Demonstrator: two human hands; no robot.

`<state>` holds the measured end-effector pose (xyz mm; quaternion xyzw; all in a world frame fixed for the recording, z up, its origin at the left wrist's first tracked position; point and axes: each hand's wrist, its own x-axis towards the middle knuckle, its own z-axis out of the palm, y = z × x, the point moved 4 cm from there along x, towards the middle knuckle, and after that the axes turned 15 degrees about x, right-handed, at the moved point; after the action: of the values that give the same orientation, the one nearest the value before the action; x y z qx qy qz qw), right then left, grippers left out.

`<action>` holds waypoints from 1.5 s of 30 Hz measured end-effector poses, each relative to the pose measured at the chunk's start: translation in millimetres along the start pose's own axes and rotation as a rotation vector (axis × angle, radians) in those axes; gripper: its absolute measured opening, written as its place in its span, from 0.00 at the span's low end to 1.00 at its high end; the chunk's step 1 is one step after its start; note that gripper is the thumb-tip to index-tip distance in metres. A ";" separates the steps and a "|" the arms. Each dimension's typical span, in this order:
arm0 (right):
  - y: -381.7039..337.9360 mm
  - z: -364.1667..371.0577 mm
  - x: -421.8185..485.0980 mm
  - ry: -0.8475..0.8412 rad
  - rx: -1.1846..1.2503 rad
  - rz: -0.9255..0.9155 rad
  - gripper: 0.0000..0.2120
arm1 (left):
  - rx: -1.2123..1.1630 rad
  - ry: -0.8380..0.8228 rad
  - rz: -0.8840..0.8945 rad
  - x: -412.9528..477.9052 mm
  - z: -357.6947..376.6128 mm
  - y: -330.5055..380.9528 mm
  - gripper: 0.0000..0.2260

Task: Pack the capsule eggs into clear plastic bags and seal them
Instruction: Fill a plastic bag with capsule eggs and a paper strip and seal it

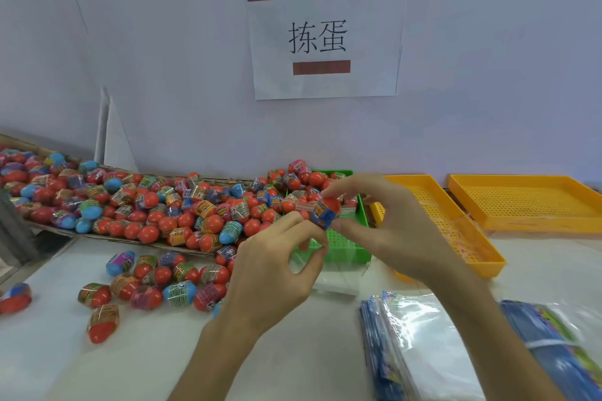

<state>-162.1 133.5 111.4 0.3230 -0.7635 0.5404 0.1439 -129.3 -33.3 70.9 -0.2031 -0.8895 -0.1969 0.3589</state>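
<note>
My right hand [374, 225] pinches a red capsule egg with a blue wrapper [325, 211] in mid-air above the green tray [350, 251]. My left hand [277, 264] pinches the top edge of a clear plastic bag [332, 277] that hangs just below the egg; the bag is hard to make out. A big heap of capsule eggs [156, 202] lies on a cardboard sheet at the left, and several loose eggs [156, 283] sit on the white table below it. A stack of clear bags with printed headers [420, 345] lies at the lower right.
Two yellow perforated trays [456, 225] [527, 202] stand at the right against the wall. A paper sign [322, 36] hangs on the wall. Another bundle of printed bags [560, 345] lies at the far right. Eggs spill into the green tray's back.
</note>
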 end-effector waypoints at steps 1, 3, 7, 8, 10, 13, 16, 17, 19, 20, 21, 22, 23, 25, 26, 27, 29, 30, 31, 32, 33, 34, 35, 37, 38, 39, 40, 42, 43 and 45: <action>0.8 -0.3 -0.5 -0.002 -0.006 -0.001 0.17 | -0.002 -0.004 0.005 0.0 0.3 0.1 0.04; 2.6 -1.4 -0.8 -0.007 -0.006 0.006 0.17 | -0.012 -0.006 0.011 0.5 0.6 -0.1 0.05; 5.1 1.7 -1.7 -0.078 0.061 0.081 0.19 | -0.040 0.000 0.013 0.6 -0.3 -2.3 0.05; 5.6 2.1 -2.0 -0.089 0.071 0.093 0.18 | -0.045 0.000 0.011 0.4 -0.6 -3.0 0.05; 6.6 1.7 -1.7 -0.100 0.078 0.100 0.17 | -0.047 0.003 0.014 0.5 -0.8 -4.0 0.06; 10.3 0.7 -1.9 -0.138 0.121 0.143 0.16 | -0.063 0.015 0.023 1.5 -0.4 -4.1 0.08; 13.8 4.3 -2.9 -0.177 0.125 0.194 0.20 | -0.077 0.035 0.006 1.7 -0.2 -5.9 0.08; 14.1 5.9 -2.7 -0.174 0.113 0.188 0.20 | -0.081 0.040 -0.003 1.4 -0.1 -6.9 0.08; 14.3 7.4 -2.3 -0.160 0.106 0.171 0.19 | -0.086 0.044 -0.012 1.0 -0.3 -8.7 0.08; 14.4 6.8 -2.4 -0.153 0.102 0.166 0.19 | -0.078 0.045 -0.013 0.9 -0.7 -9.3 0.08; 14.6 5.7 -2.4 -0.146 0.092 0.163 0.18 | -0.058 0.046 -0.014 1.0 -1.4 -9.9 0.08; 15.0 4.3 -2.6 -0.140 0.079 0.162 0.17 | -0.033 0.050 -0.016 1.0 -2.1 -10.7 0.09; 14.9 3.1 -2.7 -0.134 0.068 0.160 0.15 | -0.012 0.056 -0.020 1.1 -2.7 -11.6 0.10; 14.0 2.1 -2.9 -0.128 0.051 0.150 0.13 | 0.004 0.068 -0.024 1.3 -3.8 -12.6 0.10; 13.6 2.2 -2.8 -0.133 0.044 0.142 0.11 | 0.003 0.072 -0.023 1.3 -4.1 -12.8 0.10; 13.0 2.5 -2.7 -0.142 0.034 0.135 0.09 | 0.001 0.071 -0.020 1.3 -4.2 -12.9 0.10; 11.8 3.6 -2.6 -0.161 0.002 0.123 0.06 | -0.005 0.064 -0.022 1.2 -4.2 -13.3 0.10; 11.4 4.2 -2.6 -0.169 -0.011 0.120 0.05 | -0.007 0.061 -0.025 1.1 -4.1 -13.8 0.10; 10.9 4.9 -2.4 -0.178 -0.019 0.118 0.05 | -0.005 0.061 -0.026 1.2 -4.1 -14.3 0.09; 10.5 5.7 -2.4 -0.189 -0.022 0.115 0.05 | 0.000 0.062 -0.024 1.1 -4.2 -14.4 0.09; 10.1 6.6 -2.3 -0.201 -0.022 0.111 0.05 | 0.005 0.060 -0.021 1.2 -4.1 -14.1 0.09; 10.2 7.6 -2.4 -0.214 -0.021 0.106 0.05 | 0.010 0.058 -0.018 1.5 -3.5 -13.9 0.09; 10.6 8.4 -2.6 -0.223 -0.019 0.105 0.06 | 0.010 0.056 -0.014 1.6 -3.1 -13.3 0.10; 12.0 9.3 -2.8 -0.214 0.007 0.112 0.07 | -0.004 0.057 -0.020 1.8 -3.8 -11.5 0.10; 12.2 9.6 -2.7 -0.196 0.039 0.115 0.07 | -0.021 0.069 -0.029 2.1 -4.9 -11.2 0.10; 11.5 9.9 -2.4 -0.171 0.081 0.112 0.07 | -0.048 0.090 -0.041 2.6 -5.9 -11.2 0.09; 10.3 9.8 -1.9 -0.139 0.123 0.101 0.07 | -0.087 0.118 -0.061 3.4 -7.0 -11.4 0.09; 7.6 8.5 -1.2 -0.082 0.193 0.075 0.08 | -0.181 0.185 -0.142 2.5 -9.9 -9.6 0.15; 6.8 7.8 -1.2 -0.065 0.216 0.067 0.08 | -0.220 0.230 -0.194 0.1 -12.4 -6.9 0.19; 6.1 6.3 -1.2 -0.047 0.248 0.063 0.07 | -0.275 0.261 -0.325 -3.0 -11.8 -10.7 0.26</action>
<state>-164.4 129.3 103.8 0.3268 -0.7036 0.6273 0.0678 -126.1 -48.8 74.4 -0.0772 -0.8213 -0.3956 0.4036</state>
